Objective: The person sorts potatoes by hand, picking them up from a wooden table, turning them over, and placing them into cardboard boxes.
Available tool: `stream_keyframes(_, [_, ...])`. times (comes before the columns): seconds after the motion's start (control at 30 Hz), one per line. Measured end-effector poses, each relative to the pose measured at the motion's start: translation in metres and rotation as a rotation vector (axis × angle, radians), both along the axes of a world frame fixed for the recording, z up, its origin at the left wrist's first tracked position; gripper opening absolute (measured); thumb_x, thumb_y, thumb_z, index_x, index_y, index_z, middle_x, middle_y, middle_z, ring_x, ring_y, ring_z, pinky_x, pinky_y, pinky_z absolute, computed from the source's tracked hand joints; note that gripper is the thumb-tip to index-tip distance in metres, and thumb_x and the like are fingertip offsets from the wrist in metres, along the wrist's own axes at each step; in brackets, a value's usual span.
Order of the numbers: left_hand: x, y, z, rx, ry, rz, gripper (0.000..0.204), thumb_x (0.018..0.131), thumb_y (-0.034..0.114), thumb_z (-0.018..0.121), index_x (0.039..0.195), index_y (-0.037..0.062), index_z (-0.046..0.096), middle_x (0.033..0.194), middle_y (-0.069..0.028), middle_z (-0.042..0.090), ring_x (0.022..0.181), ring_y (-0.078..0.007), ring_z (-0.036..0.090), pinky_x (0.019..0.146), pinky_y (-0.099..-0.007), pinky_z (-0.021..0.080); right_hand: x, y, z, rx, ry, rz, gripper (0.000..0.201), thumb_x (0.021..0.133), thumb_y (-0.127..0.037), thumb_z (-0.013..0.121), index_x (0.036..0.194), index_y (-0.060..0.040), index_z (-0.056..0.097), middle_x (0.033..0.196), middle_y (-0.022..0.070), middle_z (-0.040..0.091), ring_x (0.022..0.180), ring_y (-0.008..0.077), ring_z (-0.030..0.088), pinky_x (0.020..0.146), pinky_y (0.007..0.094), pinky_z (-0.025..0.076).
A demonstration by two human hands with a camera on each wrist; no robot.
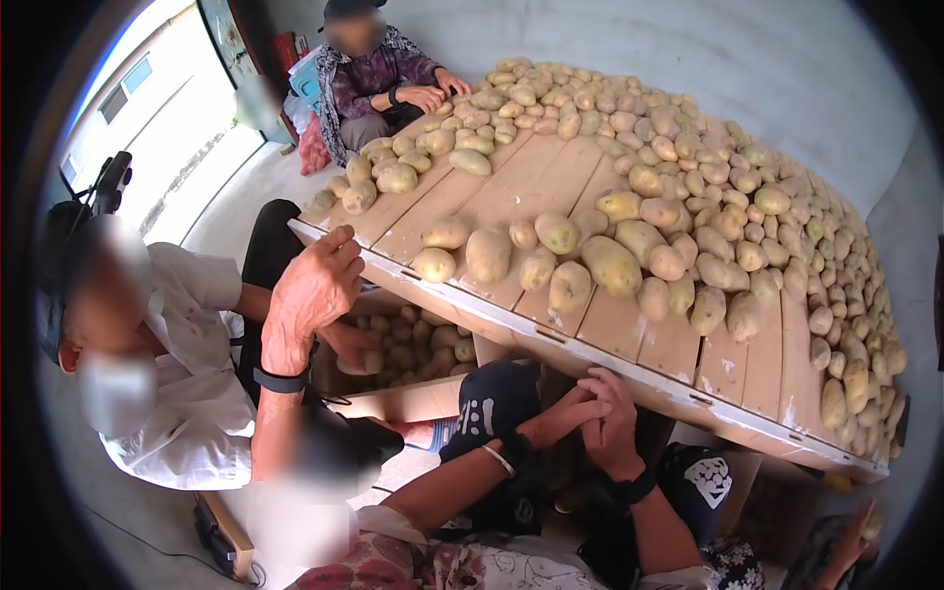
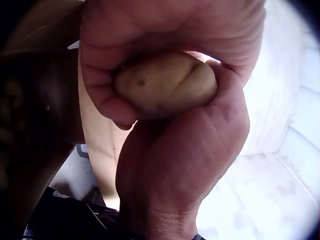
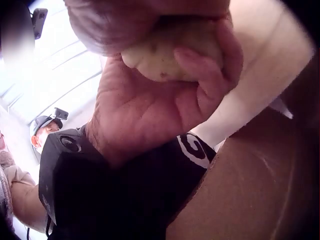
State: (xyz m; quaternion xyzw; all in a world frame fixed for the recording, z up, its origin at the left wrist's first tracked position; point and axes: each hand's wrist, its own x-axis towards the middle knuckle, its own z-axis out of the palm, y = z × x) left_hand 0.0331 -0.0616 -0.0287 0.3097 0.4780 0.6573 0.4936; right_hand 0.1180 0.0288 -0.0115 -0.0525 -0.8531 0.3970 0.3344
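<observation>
Both hands meet around one pale potato (image 2: 165, 82) in front of the table's near edge; in the head view the hands hide it. My left hand (image 1: 562, 418) holds it in the palm, fingers curled over its side, as the right wrist view shows. From the other side my right hand (image 1: 615, 438) grips the same potato, its thumb side along one end in the left wrist view. A small dark spot and a crease mark the potato's skin. Dark camera bands (image 3: 75, 170) sit on the wrists.
A wooden table (image 1: 531, 197) carries a big heap of potatoes (image 1: 708, 177), with several loose ones near its white edge. Below stands a cardboard box (image 1: 413, 398) of potatoes. One person (image 1: 187, 374) sits left, another (image 1: 374, 79) at the back. A raised hand (image 1: 315, 285) is near the corner.
</observation>
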Motion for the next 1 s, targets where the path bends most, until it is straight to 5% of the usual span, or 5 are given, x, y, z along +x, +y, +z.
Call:
stream_keyframes(0.23, [0.004,0.001,-0.01,0.004,0.048,0.043,0.036,0.087,0.03,0.048,0.109,0.0011,0.048,0.096,-0.0074,0.053,0.092,-0.0144,0.052,0.079,-0.0263,0.043,0.001,0.006,-0.009,-0.059,-0.06,0.018,0.028,0.073,-0.011,0.055,0.098,-0.0014,0.059,0.105,0.0186,0.057,0.096,0.0359,0.055,0.084,0.038,0.045])
stream_keyframes(0.43, [-0.002,-0.005,0.018,-0.181,-0.111,-0.284,0.04,0.087,0.042,0.05,0.105,0.0062,0.049,0.08,-0.0037,0.055,0.061,-0.0082,0.052,0.049,-0.0197,0.04,0.005,0.02,0.001,-0.166,-0.21,0.067,0.023,0.082,-0.015,0.047,0.093,0.0015,0.06,0.093,0.0177,0.06,0.087,0.0323,0.059,0.079,0.0343,0.047])
stream_keyframes(0.63, [0.001,0.006,0.027,0.031,0.049,-0.226,0.048,0.085,0.051,0.052,0.105,0.008,0.048,0.075,-0.0059,0.056,0.057,-0.0085,0.051,0.045,-0.0189,0.038,0.009,0.044,0.017,-0.533,0.025,-0.015,0.029,0.094,-0.016,0.04,0.089,0.0032,0.06,0.087,0.0106,0.063,0.078,0.0171,0.059,0.073,0.0291,0.046])
stream_keyframes(0.87, [-0.017,0.096,0.073,0.143,-0.667,0.486,0.056,0.081,0.063,0.047,0.099,0.01,0.05,0.073,-0.0058,0.056,0.052,-0.012,0.045,0.048,-0.0239,0.036,0.014,0.078,0.016,-0.529,0.163,-0.253,0.029,0.096,-0.022,0.042,0.093,0.0009,0.059,0.091,0.0045,0.06,0.084,0.0108,0.053,0.079,0.0254,0.043])
stream_keyframes(1.0, [-0.007,0.156,0.12,0.219,-0.815,0.266,0.054,0.077,0.066,0.05,0.088,0.0136,0.053,0.071,-0.0056,0.057,0.054,-0.0131,0.046,0.048,-0.0238,0.036,0.02,0.089,-0.022,-0.578,0.183,-0.196,0.029,0.096,-0.023,0.042,0.094,0.0009,0.058,0.092,0.0026,0.059,0.083,0.0091,0.052,0.076,0.0238,0.043])
